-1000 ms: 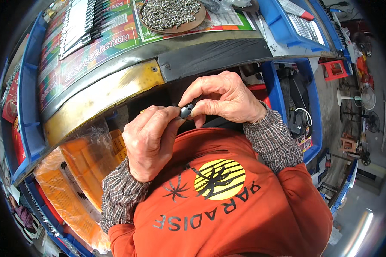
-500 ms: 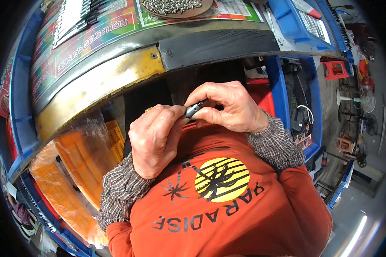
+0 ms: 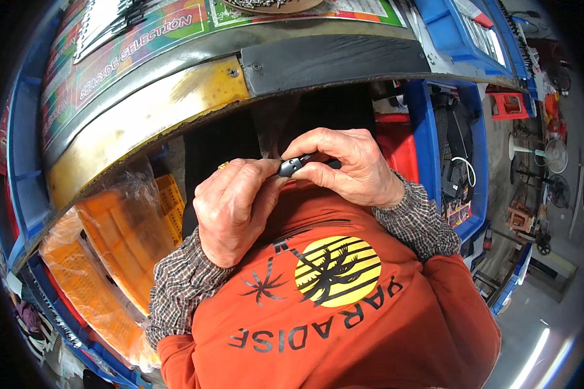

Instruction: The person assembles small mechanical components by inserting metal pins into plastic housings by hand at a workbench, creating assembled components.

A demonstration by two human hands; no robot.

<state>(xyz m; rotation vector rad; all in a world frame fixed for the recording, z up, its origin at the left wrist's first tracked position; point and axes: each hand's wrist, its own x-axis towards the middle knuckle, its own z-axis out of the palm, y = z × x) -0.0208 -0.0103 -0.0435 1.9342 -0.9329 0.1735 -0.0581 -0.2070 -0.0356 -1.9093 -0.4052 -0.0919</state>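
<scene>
A small black part with a few tiny holes (image 3: 291, 167) sits between my two hands, in front of my chest and just below the bench edge. My left hand (image 3: 230, 204) is closed, pinching the part's left end between thumb and forefinger. On the other end, the thumb and curled fingers of my right hand (image 3: 350, 165) grip it. Fingers hide much of the part, so its exact kind cannot be told. Something yellow, perhaps a ring, shows at my left fingers.
Ahead curves the workbench edge (image 3: 337, 61), with a round tray of small metal pieces (image 3: 266, 6) and a row of black-and-silver pieces (image 3: 113, 26) on top. Plastic-wrapped orange crates (image 3: 120, 246) stand at left. A blue bin (image 3: 477, 175) holds black items at right.
Both hands keep their grip on the black part, which has turned slightly so its holes show more. The bench sits a little higher in the view.
</scene>
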